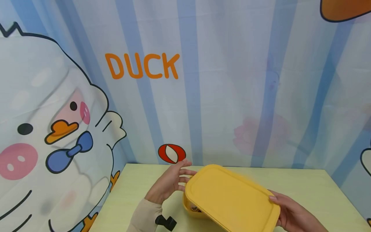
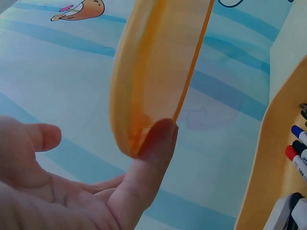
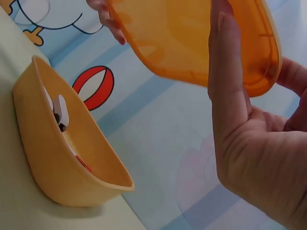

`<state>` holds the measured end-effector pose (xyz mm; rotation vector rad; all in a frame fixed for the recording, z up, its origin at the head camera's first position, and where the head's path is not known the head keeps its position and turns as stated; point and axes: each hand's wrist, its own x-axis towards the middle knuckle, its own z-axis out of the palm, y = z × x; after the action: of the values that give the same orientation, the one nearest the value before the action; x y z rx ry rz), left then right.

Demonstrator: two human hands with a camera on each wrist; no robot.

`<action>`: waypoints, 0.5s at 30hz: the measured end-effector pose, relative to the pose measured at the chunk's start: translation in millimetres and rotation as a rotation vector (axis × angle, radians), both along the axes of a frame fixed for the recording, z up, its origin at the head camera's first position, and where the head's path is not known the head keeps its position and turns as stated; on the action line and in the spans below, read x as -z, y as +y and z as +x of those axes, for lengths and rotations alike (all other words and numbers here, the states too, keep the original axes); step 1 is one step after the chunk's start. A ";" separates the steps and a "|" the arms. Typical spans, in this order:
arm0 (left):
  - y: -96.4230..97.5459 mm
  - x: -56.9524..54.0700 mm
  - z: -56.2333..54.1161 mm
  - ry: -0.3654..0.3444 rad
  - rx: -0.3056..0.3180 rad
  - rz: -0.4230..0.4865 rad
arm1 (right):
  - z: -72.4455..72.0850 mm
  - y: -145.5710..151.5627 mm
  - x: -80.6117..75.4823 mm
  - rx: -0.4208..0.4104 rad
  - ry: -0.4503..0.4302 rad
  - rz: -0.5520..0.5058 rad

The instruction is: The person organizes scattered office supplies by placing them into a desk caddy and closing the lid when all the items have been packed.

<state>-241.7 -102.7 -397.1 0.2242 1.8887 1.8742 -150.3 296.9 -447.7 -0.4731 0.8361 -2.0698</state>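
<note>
A yellow lid (image 1: 232, 196) is held tilted above a yellow plastic box (image 3: 53, 153). My right hand (image 1: 292, 211) grips the lid by its right end, thumb on top and fingers beneath. At the lid's far left corner is my left hand (image 1: 169, 183), its fingers extended. In the left wrist view a fingertip touches the lid's edge, while the thumb stays apart from it. Inside the box lie several markers (image 2: 298, 155) with coloured caps and a white and dark object (image 2: 283, 213) whose kind I cannot tell. From the head view, the lid hides most of the box.
The box stands on a pale yellow table (image 1: 139, 180). Behind and beside the table hangs a blue striped curtain (image 1: 217, 80) printed with ducks and a red and white ball. A black strap piece (image 1: 166, 223) sits at my left wrist.
</note>
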 end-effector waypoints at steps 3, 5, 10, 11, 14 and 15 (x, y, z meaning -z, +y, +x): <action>-1.7 1.4 2.4 -0.014 0.006 -0.058 | -6.7 0.9 -2.9 -0.016 -0.014 0.031; -3.2 2.6 4.3 -0.010 0.007 -0.102 | -11.0 0.6 -4.6 -0.015 -0.007 0.051; -9.2 9.3 8.9 0.001 0.016 -0.132 | -18.6 2.1 -5.0 0.001 0.038 0.083; -10.7 11.4 9.7 -0.002 0.016 -0.125 | -19.6 2.9 -4.3 0.008 0.043 0.088; -15.7 17.6 11.4 -0.012 0.009 -0.100 | -22.2 5.3 -1.8 0.033 0.037 0.096; -17.2 19.5 11.9 -0.019 0.001 -0.094 | -23.0 5.7 -0.5 0.052 0.034 0.099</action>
<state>-229.8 -119.9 -416.6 0.1768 1.9573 1.7758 -173.3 302.6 -447.1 -0.4380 0.9755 -2.0617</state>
